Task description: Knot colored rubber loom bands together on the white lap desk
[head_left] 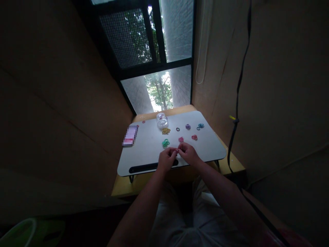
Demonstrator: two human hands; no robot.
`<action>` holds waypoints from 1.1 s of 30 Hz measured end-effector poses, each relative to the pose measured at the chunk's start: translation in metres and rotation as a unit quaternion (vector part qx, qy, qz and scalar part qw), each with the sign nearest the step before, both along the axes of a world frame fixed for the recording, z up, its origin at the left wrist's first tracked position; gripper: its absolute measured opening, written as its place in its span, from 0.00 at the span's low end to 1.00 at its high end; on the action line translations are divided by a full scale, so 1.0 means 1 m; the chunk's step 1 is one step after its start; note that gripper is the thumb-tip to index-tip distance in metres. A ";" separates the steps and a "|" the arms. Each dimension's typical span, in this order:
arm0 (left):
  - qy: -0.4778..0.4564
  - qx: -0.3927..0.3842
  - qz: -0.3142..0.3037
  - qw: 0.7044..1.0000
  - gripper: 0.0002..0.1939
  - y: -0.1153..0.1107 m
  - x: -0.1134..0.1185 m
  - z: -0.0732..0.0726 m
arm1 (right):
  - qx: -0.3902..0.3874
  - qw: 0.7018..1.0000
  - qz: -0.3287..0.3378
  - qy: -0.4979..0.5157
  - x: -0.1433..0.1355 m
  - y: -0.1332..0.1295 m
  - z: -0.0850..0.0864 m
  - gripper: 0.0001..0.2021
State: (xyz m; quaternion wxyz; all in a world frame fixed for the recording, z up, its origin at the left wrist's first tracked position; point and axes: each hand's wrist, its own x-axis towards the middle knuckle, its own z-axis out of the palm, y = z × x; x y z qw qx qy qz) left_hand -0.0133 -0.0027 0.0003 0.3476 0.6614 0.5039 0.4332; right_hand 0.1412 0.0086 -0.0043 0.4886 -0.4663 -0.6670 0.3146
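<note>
Above the front part of a white lap table [146,151], my two hands meet at the fingertips. Thumb and fingers of my left hand [166,159] are pinched on a small dark-pink hair tie [177,151], whose exact shape is too small to make out. My right hand [189,153] pinches the same hair tie from the other side. Just beyond the fingers lies a pink bunch of hair ties [181,139]. To its left is a green bunch [166,143], and to its right a red bunch [194,137].
Farther back are yellow [166,131], purple [188,126] and teal [200,126] bunches, a dark ring [178,129] and a clear jar [162,121]. A phone [130,135] lies at the left edge. A black cord [239,89] hangs on the right.
</note>
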 end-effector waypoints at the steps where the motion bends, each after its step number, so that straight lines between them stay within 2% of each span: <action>1: -0.005 -0.004 -0.001 1.000 0.14 0.000 0.000 -0.001 | 0.000 1.000 -0.001 -0.002 0.000 0.000 0.000 0.03; 18: -0.037 -0.025 -0.021 0.999 0.12 0.001 -0.002 -0.003 | -0.006 1.000 0.000 0.005 0.001 0.002 -0.005 0.04; 25: 0.018 -0.006 -0.011 1.000 0.12 0.000 -0.001 0.001 | -0.011 1.000 0.002 0.006 0.001 0.002 -0.005 0.04; 33: 0.031 0.010 0.014 0.999 0.14 -0.002 -0.001 0.002 | -0.007 1.000 0.007 -0.001 0.001 0.000 -0.003 0.04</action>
